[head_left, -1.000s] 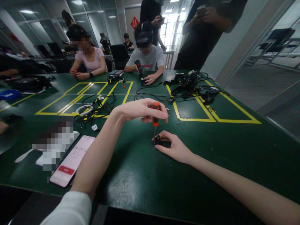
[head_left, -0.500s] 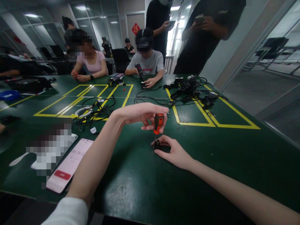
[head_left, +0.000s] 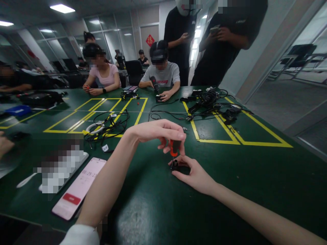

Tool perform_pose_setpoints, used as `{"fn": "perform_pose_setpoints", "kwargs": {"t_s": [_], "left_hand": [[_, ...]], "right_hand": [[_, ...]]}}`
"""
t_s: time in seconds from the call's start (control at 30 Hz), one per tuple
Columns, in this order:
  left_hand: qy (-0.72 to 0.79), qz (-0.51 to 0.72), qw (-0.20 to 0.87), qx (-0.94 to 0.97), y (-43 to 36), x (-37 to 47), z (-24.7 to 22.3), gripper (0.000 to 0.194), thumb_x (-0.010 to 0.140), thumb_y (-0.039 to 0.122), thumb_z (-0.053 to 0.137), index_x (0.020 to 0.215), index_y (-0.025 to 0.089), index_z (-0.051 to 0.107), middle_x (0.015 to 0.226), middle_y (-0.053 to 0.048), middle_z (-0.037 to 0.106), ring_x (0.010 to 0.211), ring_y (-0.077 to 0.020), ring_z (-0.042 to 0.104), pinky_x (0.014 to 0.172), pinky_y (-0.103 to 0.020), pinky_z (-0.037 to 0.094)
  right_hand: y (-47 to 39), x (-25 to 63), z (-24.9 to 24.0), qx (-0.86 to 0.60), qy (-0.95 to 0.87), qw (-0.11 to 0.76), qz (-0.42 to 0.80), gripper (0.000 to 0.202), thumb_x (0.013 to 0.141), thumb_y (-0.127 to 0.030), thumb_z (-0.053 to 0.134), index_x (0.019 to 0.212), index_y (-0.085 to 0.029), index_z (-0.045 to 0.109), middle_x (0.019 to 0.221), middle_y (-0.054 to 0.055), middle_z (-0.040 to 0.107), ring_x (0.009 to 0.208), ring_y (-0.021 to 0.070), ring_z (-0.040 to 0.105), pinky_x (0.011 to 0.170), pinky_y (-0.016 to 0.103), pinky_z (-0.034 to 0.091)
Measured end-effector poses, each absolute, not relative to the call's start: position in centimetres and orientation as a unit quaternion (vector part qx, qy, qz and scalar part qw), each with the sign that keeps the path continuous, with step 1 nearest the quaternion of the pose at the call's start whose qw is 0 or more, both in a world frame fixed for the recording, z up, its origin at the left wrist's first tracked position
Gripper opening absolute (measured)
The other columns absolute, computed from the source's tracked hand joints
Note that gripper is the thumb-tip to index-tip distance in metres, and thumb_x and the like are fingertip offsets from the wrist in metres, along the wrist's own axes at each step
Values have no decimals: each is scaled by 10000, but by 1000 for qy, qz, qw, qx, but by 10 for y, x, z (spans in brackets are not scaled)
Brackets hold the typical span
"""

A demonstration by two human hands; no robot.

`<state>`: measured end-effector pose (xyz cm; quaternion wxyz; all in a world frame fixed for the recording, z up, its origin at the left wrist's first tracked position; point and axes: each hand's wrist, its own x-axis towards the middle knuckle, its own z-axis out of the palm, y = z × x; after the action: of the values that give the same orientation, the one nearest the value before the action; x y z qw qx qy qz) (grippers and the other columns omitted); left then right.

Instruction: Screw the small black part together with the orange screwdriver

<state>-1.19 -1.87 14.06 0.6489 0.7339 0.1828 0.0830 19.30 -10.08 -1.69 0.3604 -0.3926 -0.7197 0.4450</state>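
Observation:
An upright screwdriver (head_left: 174, 148) with an orange and dark handle is in the grip of my left hand (head_left: 163, 133), whose thumb and fingers wrap the handle from above. Its thin shaft points down at a small black part (head_left: 174, 165) on the green table. That part has a short round post; its exact kind is too small to tell. From the right, my right hand (head_left: 191, 170) pinches the black part between thumb and fingers. Whether the screwdriver's tip sits in a screw cannot be seen.
A phone (head_left: 76, 190) with a timer lies by my left forearm, beside a partly blurred white object (head_left: 63, 170). Tangled black cables (head_left: 109, 126) lie ahead left, more cables (head_left: 209, 102) ahead right. Yellow tape (head_left: 217, 141) marks the table (head_left: 153, 211). Across it, a person (head_left: 162, 75) holds a power tool.
The camera has tilted up slightly, so the scene sits lower. My left fingers have shifted round the screwdriver's handle and cover more of it. My right hand keeps its hold on the black part.

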Motion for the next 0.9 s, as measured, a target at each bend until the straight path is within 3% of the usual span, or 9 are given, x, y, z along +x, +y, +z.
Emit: {"fn": "perform_pose_setpoints", "kwargs": {"t_s": [0.17,0.27,0.47,0.57,0.67,0.9], "left_hand": [[160,120,657,727,-21,-14,142,456,843,573,820,962,133,798,921,-143,811,514,-69,528,424,-183,370],[170,118,654,728,-21,-14,143,485,828,595,826,906,117,797,917,-150,808,499,-70,538,416,-190,380],[127,100,724,670,-19,-12,140,503,899,630,716,981,133,719,937,-115,790,561,-145,683,524,-253,571],[123,81,732,665,-21,-13,141,408,937,542,715,1039,148,691,993,-109,791,636,-172,738,602,-283,621],[132,85,715,682,-24,-15,142,346,932,469,758,1054,156,677,1002,-100,786,650,-157,737,600,-263,607],[162,119,644,738,-22,-18,147,367,886,474,793,1088,169,762,947,-93,778,620,-100,613,520,-193,455]], "right_hand": [[-101,193,-17,-396,-715,357,452,146,863,-267,731,987,-215,675,1038,71,802,990,243,772,974,436,623],[-101,193,-17,-398,-715,355,452,162,862,-286,731,993,-209,673,1038,79,799,997,252,770,973,448,617],[-101,193,-16,-393,-715,357,455,168,865,-276,726,1015,-212,683,1038,70,800,1003,242,772,993,438,609],[-100,193,-17,-391,-716,360,452,173,859,-278,733,1013,-218,683,1030,65,803,986,241,772,967,427,617],[-101,193,-17,-392,-719,361,447,167,855,-276,732,1004,-222,679,1023,63,803,971,243,772,946,427,622],[-101,194,-14,-396,-719,357,445,147,864,-267,739,991,-223,682,1051,65,803,985,236,766,965,427,624]]}}
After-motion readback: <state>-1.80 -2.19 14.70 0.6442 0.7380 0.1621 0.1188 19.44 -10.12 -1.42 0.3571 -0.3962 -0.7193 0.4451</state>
